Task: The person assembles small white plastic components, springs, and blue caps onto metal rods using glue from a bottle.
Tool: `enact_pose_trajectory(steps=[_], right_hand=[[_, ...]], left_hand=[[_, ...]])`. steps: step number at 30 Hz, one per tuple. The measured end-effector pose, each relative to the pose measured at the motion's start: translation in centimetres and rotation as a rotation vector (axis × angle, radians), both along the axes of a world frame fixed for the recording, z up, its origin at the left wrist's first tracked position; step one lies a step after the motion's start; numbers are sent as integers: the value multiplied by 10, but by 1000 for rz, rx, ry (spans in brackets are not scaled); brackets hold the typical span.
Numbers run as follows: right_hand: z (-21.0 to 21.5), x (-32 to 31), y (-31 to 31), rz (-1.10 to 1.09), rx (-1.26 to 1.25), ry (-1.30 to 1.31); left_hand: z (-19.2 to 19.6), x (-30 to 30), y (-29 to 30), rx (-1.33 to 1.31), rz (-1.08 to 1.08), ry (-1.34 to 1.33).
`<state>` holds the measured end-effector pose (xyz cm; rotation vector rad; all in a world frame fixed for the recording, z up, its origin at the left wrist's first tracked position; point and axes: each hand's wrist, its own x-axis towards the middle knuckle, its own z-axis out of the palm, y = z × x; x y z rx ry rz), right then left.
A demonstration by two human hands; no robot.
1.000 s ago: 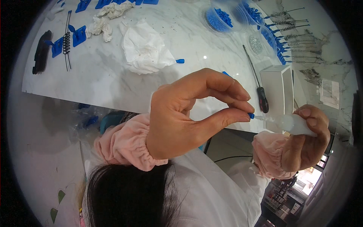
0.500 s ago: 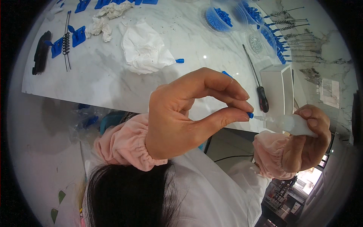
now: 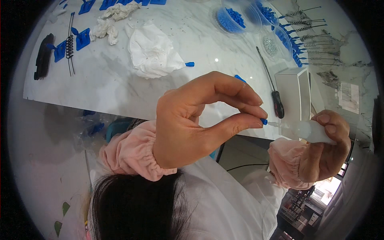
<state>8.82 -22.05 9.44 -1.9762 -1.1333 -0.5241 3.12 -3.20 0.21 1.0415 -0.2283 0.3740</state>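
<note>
My left hand (image 3: 200, 120) is raised over the table's front edge, pinching a tiny blue plastic piece (image 3: 263, 121) between thumb and fingertips. My right hand (image 3: 326, 152) is wrapped around a small white squeeze bottle (image 3: 308, 130). The bottle's thin nozzle points left and its tip touches the blue piece. Both wrists wear pink gathered cuffs over white sleeves.
On the white marble table (image 3: 120, 88) lie a crumpled white cloth (image 3: 154, 52), a black-handled screwdriver (image 3: 272, 88), a white box (image 3: 296, 92), round dishes of blue parts (image 3: 232, 18), a row of metal springs with blue ends (image 3: 308, 36), and blue clips beside a black block (image 3: 42, 60).
</note>
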Motion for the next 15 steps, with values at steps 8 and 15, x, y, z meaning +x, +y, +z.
enact_pose_trajectory(steps=[8, 15], right_hand=[[0, 2, -1, 25, -30, -22], [2, 0, -1, 17, -22, -4]], left_hand=[[1, 0, -1, -2, 12, 2], [-2, 0, 0, 5, 9, -25]])
